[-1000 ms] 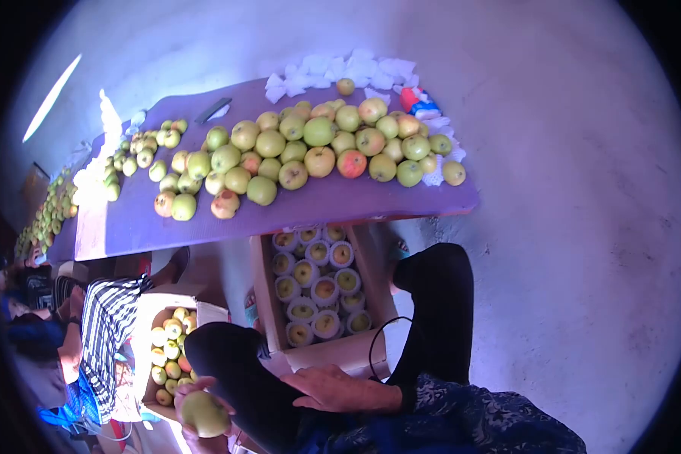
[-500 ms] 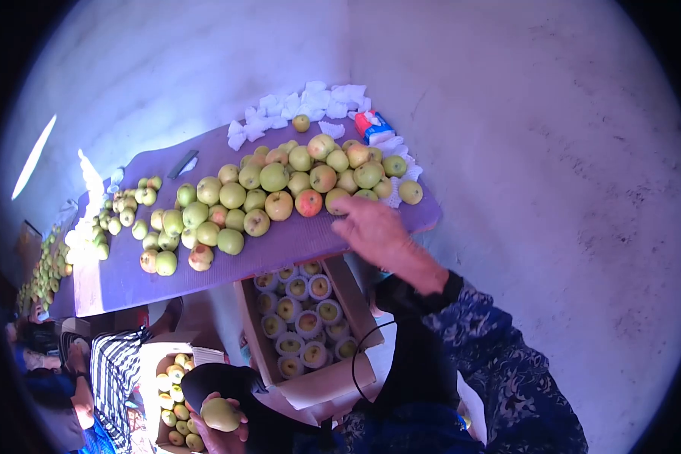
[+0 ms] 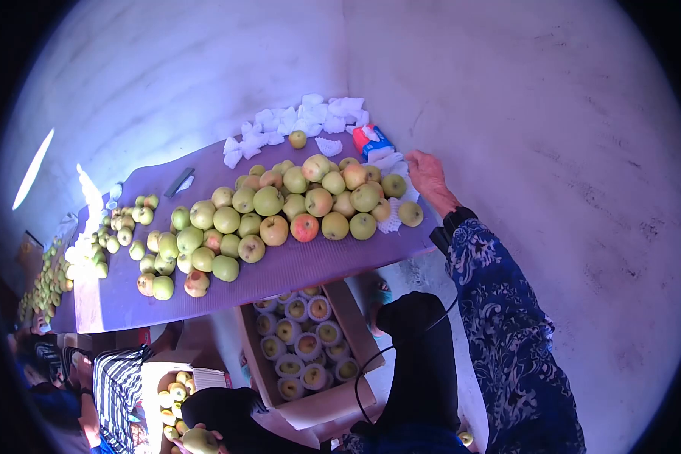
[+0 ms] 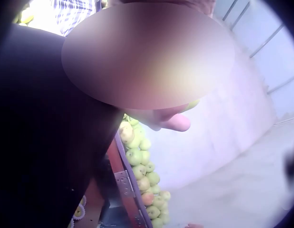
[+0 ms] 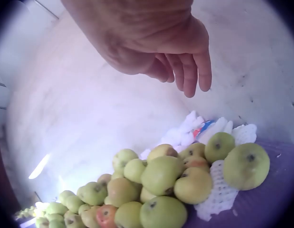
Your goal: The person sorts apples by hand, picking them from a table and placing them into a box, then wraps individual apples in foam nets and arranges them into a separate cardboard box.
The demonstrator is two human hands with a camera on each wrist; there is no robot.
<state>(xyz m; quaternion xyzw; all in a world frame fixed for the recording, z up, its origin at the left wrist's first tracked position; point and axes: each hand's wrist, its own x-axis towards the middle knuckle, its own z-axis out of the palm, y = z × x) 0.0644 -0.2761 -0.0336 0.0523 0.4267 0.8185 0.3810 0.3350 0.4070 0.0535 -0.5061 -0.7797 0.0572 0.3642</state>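
Observation:
My right hand (image 3: 429, 178) reaches over the right end of the purple-covered table (image 3: 310, 261), just beside a row of white foam nets (image 3: 390, 160). In the right wrist view its loosely bent fingers (image 5: 188, 76) hang downward above the apples with nothing between them. Low on the left, next to my knee, my left hand (image 3: 219, 437) holds a yellow-green apple (image 3: 199, 441), partly cut off by the frame edge. A blurred oval hides most of this hand in the left wrist view. Loose apples (image 3: 268, 201) are heaped along the table.
An open carton (image 3: 367, 340) of apples in foam nets stands below the table edge. Another carton (image 3: 151, 374) holds bare apples at the left, near a seated person (image 3: 60, 378). A red and blue tissue pack (image 3: 373, 141) lies by crumpled white foam (image 3: 310, 117) along the wall.
My right hand has risen from my lap, passed over the front apples and reached the foam nets at the table's right end. The left hand stays low with its apple.

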